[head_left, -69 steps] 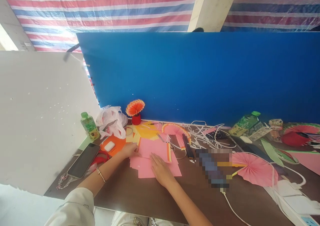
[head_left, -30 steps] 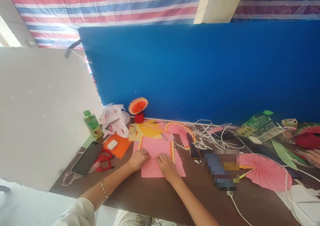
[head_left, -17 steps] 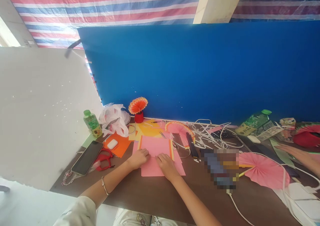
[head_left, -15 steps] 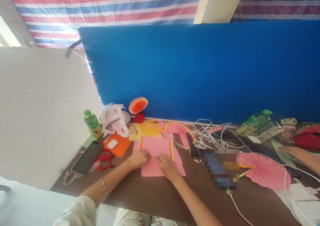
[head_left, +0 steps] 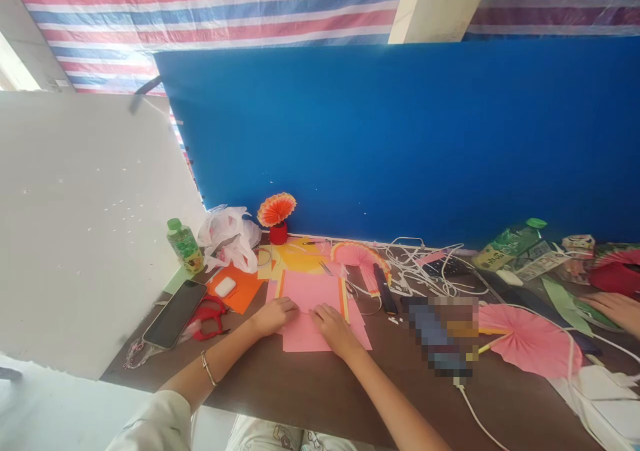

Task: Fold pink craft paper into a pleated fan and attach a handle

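Observation:
A pink sheet of paper [head_left: 313,290] with orange and yellow strips along its sides lies on the table in front of me, over more pink paper [head_left: 325,339]. My left hand [head_left: 277,315] is at the left part of the sheet, fingers bent together and pressed on it. On the right part lies my right hand [head_left: 331,328], its fingers also curled onto the paper. A faint line crosses the sheet between both hands. What the thumbs do is hidden. Behind the sheet are yellow papers [head_left: 300,259] and scissors [head_left: 326,268], only partly showing.
Left are a phone [head_left: 175,314], red-handled scissors [head_left: 209,319], a white case [head_left: 225,286] and a green bottle [head_left: 184,246]. A paper fan flower [head_left: 277,210] stands behind. Right are white cables [head_left: 407,271], a pink fan [head_left: 533,341] and another person's hand [head_left: 617,310].
My hands stay almost in place on the pink sheet, with only slight finger shifts. At the far right, the other person's hand has moved a little to the right.

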A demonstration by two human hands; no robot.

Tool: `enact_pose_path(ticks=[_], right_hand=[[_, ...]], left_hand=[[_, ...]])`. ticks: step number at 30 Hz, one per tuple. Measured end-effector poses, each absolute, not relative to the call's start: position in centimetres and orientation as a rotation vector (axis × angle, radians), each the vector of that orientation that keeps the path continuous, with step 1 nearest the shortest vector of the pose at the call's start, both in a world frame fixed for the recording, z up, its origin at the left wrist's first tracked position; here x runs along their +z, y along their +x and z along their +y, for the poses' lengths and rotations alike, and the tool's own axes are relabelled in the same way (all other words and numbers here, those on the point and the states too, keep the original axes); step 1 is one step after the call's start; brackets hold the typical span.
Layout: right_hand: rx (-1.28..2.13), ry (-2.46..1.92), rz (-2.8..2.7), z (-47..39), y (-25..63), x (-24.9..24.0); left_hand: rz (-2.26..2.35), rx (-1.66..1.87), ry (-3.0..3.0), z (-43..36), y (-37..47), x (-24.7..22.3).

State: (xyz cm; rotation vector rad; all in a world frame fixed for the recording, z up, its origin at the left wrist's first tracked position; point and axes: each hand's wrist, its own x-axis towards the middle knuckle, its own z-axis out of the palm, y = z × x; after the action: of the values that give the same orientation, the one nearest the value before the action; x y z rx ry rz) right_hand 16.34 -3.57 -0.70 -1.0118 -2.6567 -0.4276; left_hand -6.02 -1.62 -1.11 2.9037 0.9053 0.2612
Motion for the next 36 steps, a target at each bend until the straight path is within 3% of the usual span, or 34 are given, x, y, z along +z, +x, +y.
enact_pose_path(ticks=[20,36], right_hand=[[-0.382,-0.918,-2.723,-2.8,16.4,-0.8],[-0.208,-0.796,-2.627,-2.3,19.3,-2.1]], left_hand=[[0.94,0.245,2.956,-2.5,-5.7,-0.4],[1.292,0.326,2.882,-5.8,-3.2,-1.0]])
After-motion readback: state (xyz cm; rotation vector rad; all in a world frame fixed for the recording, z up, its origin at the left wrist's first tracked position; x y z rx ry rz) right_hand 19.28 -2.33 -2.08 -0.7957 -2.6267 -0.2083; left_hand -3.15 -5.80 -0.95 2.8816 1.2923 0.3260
